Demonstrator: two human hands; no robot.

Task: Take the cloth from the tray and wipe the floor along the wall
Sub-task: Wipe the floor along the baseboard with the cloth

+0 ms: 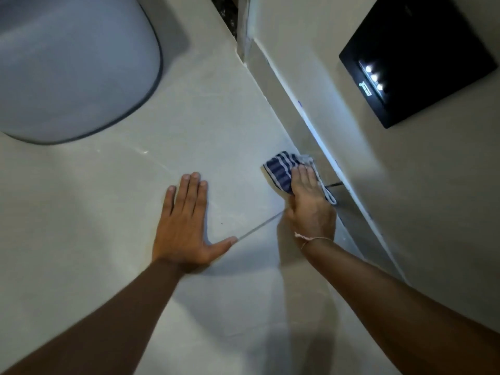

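A blue-and-white striped cloth (281, 169) lies pressed on the pale tiled floor (216, 117), right against the skirting of the wall (405, 185). My right hand (308, 204) rests on top of it, fingers over the cloth, with a thin thread band at the wrist. My left hand (186, 223) is flat on the floor to the left, fingers spread and holding nothing. No tray is in view.
A large white rounded fixture with a dark rim (67, 66) fills the upper left. On the wall at upper right hangs a black panel with small lights (416, 60). A grout line (259, 227) runs between my hands. A dark gap (230, 17) opens at the wall's far corner.
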